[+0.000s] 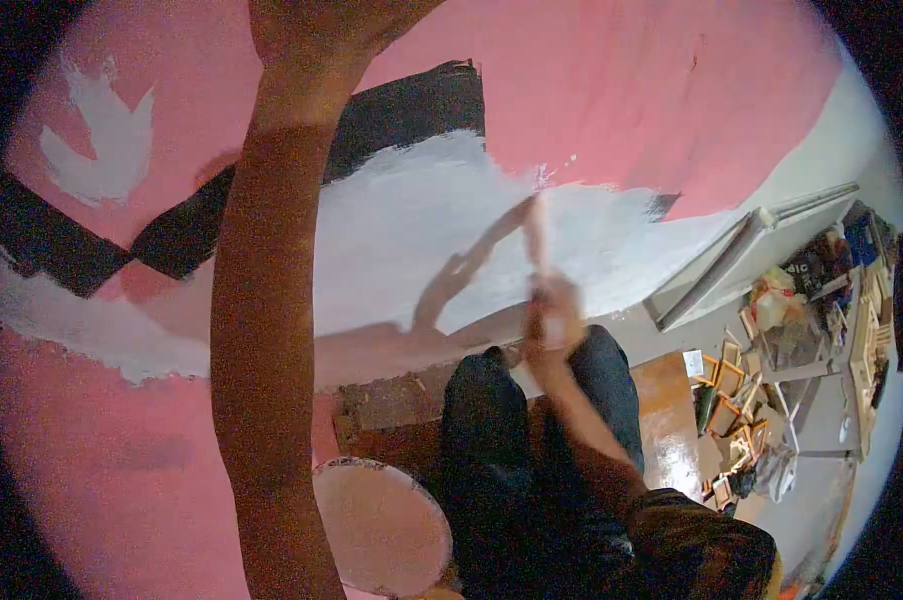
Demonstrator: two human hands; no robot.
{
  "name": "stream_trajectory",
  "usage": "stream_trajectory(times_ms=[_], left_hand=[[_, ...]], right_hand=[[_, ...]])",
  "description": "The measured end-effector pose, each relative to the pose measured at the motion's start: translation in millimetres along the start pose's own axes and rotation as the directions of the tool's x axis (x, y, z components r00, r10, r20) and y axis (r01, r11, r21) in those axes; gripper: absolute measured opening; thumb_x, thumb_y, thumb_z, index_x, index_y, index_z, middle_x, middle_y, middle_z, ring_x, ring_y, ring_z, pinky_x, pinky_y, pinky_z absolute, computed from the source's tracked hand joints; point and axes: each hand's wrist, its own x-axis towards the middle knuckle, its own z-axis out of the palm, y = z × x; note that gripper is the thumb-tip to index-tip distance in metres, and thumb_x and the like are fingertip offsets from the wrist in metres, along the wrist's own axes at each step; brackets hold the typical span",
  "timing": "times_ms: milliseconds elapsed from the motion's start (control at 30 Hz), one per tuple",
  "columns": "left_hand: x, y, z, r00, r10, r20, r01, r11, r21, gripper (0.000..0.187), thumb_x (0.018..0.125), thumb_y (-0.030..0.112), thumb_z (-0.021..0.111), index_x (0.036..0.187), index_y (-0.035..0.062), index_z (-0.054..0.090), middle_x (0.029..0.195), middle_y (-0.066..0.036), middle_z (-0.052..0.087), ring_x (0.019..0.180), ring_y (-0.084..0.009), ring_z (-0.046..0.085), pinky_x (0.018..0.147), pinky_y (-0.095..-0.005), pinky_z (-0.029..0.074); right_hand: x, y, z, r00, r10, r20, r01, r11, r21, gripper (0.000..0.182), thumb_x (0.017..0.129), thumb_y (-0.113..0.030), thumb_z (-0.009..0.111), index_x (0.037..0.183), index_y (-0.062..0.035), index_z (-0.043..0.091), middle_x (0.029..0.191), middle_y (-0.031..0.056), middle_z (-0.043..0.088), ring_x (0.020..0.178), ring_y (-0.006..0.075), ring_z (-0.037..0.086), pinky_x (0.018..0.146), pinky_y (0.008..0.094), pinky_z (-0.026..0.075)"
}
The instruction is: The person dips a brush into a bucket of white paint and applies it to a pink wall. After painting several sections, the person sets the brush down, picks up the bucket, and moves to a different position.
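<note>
Both hands partly unclear: right hand (554, 318) grips a blurred brush (533, 232); left hand (316, 28), cut off, grip untellable.

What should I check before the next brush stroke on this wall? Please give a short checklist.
1. Right hand grips the brush: ok.
2. Brush tip touches the white painted area: ok.
3. Left hand braced on the pink wall: ok, partly out of frame.
4. Paint bucket within reach below the left arm: ok.
5. Paint load on the bristles: cannot tell, blurred.
6. Stable footing: cannot tell.
</note>
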Motion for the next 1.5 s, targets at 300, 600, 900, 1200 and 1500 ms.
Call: stream_trajectory(times_ms=[300, 600, 900, 1200, 1500], left_hand=[[4, 9, -5, 1.000, -0.006, -0.002, 0.006, 0.999, -0.048, 0.027, 0.076, 0.024, 0.059, 0.098, 0.0089, 0.054, 0.106, -0.008, 0.048, 0.098, -0.0258, 0.045, 0.081, -0.0401, 0.034], [3, 7, -6, 0.999, -0.043, 0.030, 0.044, 0.999, -0.025, 0.027, 0.076, 0.024, 0.060, 0.098, 0.0094, 0.054, 0.106, -0.007, 0.048, 0.098, -0.0257, 0.044, 0.080, -0.0408, 0.034], [3, 8, -7, 0.999, -0.036, 0.023, 0.037, 0.998, -0.050, 0.029, 0.075, 0.024, 0.061, 0.099, 0.0091, 0.053, 0.106, -0.007, 0.047, 0.097, -0.0265, 0.044, 0.080, -0.0407, 0.035], [8, 14, -15, 0.993, -0.055, 0.103, 0.063, 0.995, -0.074, 0.025, 0.078, 0.019, 0.057, 0.100, 0.0075, 0.053, 0.109, -0.010, 0.047, 0.100, -0.0283, 0.043, 0.084, -0.0419, 0.033], [13, 18, -20, 0.981, -0.064, 0.180, 0.085, 0.990, -0.112, 0.020, 0.079, 0.014, 0.054, 0.097, 0.0058, 0.056, 0.108, -0.011, 0.047, 0.100, -0.0288, 0.043, 0.087, -0.0416, 0.031]], right_hand=[[-55, -80, 86, 0.834, -0.291, 0.469, -0.001, 0.849, 0.528, 0.037, 0.081, -0.013, 0.058, 0.116, -0.0055, 0.053, 0.098, 0.0125, 0.060, 0.080, 0.0157, 0.058, 0.064, 0.0289, 0.051], [17, 52, -42, 0.971, -0.219, 0.094, 0.209, 0.972, 0.106, 0.030, 0.091, -0.027, 0.046, 0.085, -0.0003, 0.058, 0.089, 0.0151, 0.063, 0.086, 0.0249, 0.060, 0.069, 0.0324, 0.048], [-14, 69, -33, 0.956, 0.292, 0.037, -0.286, 0.950, -0.122, 0.013, 0.087, -0.006, 0.050, 0.096, 0.0003, 0.057, 0.087, 0.0076, 0.054, 0.082, 0.0157, 0.053, 0.073, 0.0264, 0.044], [-88, -32, 78, 0.772, -0.402, 0.492, 0.265, 0.908, 0.326, 0.036, 0.080, -0.004, 0.057, 0.115, -0.0111, 0.057, 0.121, 0.0150, 0.051, 0.101, 0.0287, 0.057, 0.082, 0.0343, 0.050], [-9, 109, -58, 0.992, 0.042, 0.116, -0.038, 0.999, -0.039, 0.023, 0.081, -0.008, 0.057, 0.103, -0.0122, 0.060, 0.107, 0.0112, 0.061, 0.101, 0.0287, 0.058, 0.083, 0.0361, 0.046]])
